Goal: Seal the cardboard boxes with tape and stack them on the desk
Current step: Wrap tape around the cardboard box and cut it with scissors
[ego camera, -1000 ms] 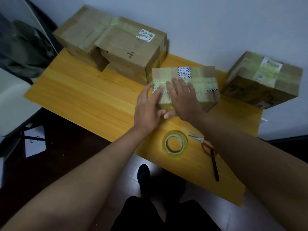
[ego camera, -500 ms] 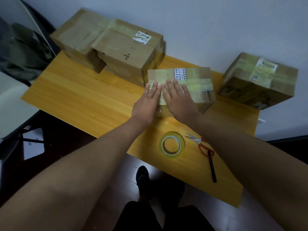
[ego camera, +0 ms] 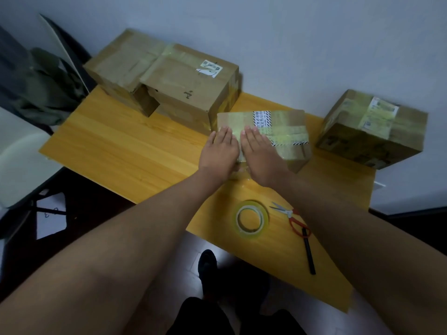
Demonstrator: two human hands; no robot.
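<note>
A yellow wooden counter (ego camera: 116, 151) stands against a pale wall, with dark floor beneath its near edge. In the middle of it lies a small cardboard box (ego camera: 285, 134), banded with glossy yellowish tape and a black-and-white striped label. Both hands lie flat on the box's near left part, palms down, fingers straight and close together: the left hand (ego camera: 219, 153) at the left corner, the right hand (ego camera: 260, 155) just beside it, thumbs almost meeting. Half a second ago the hands lay much the same; a second ago the left fingers were spread and sat lower on the box's front, so they have since slid up and closed in side by side. A loose flap of clear tape may hang below the box's front edge between the wrists, though the sheen there is hard to read.

Behind and left, touching the small box's far left corner, sits a large taped box (ego camera: 191, 93), with another box (ego camera: 121, 68) butted against its left side. A fourth box (ego camera: 370, 131) stands apart at the right by the wall. Near the front edge lie a tape roll (ego camera: 251, 220), red-handled scissors (ego camera: 291, 217) just right of it, and a black pen (ego camera: 309, 252) reaching toward the edge.
</note>
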